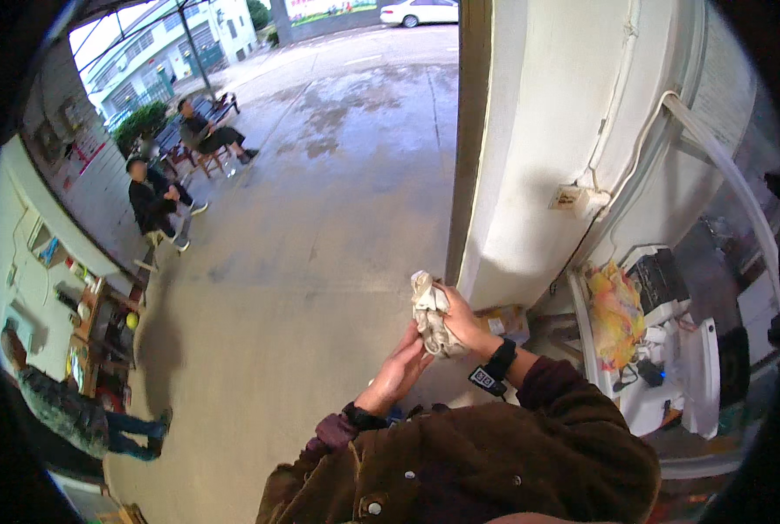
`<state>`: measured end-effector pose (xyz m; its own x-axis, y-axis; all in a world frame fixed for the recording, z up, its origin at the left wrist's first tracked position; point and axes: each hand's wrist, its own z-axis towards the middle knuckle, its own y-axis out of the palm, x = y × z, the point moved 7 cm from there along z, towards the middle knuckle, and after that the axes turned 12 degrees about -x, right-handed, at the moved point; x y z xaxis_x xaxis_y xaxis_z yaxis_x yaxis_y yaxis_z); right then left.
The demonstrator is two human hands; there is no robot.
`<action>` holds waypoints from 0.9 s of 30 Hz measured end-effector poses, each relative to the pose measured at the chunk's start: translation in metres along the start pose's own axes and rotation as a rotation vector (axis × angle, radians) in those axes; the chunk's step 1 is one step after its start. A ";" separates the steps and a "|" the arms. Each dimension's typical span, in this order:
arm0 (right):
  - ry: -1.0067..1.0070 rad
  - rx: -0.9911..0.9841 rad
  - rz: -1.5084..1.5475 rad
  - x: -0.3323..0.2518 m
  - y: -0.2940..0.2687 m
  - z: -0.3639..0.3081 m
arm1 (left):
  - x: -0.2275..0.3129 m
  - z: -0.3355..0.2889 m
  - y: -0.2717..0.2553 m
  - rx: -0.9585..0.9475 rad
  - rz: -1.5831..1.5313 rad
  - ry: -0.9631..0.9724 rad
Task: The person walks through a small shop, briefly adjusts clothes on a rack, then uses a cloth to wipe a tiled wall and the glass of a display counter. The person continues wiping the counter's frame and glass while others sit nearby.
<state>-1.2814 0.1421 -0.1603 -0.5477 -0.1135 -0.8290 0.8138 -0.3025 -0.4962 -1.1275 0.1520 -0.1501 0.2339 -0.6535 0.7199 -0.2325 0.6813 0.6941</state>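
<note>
In front of my body I hold a crumpled off-white and beige bundle (430, 316); it looks soft and folded, but I cannot make out exactly what it is. My right hand (462, 321) is closed round its right side, with the thumb toward the top. From the lower left, my left hand (396, 367) supports it, and those fingertips press against its lower edge. The bundle partly hides the fingers of both hands. Dark bands circle both wrists, and a small tag-like device (486, 379) hangs at the right one.
A white wall (530, 175) with a socket (568, 197) rises close on my right. Beyond it stands a cluttered white table with a yellow patterned bag (614, 314). Two people sit at the far left; another person (67, 410) stands near left shelves. A white car (421, 12) is outside.
</note>
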 end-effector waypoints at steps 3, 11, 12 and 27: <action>0.039 0.109 -0.148 -0.004 -0.036 0.061 | 0.041 0.005 -0.034 -0.135 0.108 -0.095; -0.208 0.561 -0.471 -0.122 -0.202 0.238 | 0.173 0.028 -0.136 -0.029 0.187 -0.108; -0.299 0.617 -0.493 -0.145 -0.220 0.254 | 0.184 0.035 -0.145 -0.020 0.211 -0.115; -0.352 1.143 -1.124 -0.303 -0.405 0.410 | 0.240 0.076 -0.245 0.058 0.194 -0.127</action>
<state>-1.5253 -0.0893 0.3976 -0.8742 0.4846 -0.0302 -0.4693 -0.8592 -0.2037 -1.0866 -0.1970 -0.1474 0.0602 -0.5506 0.8326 -0.3164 0.7806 0.5391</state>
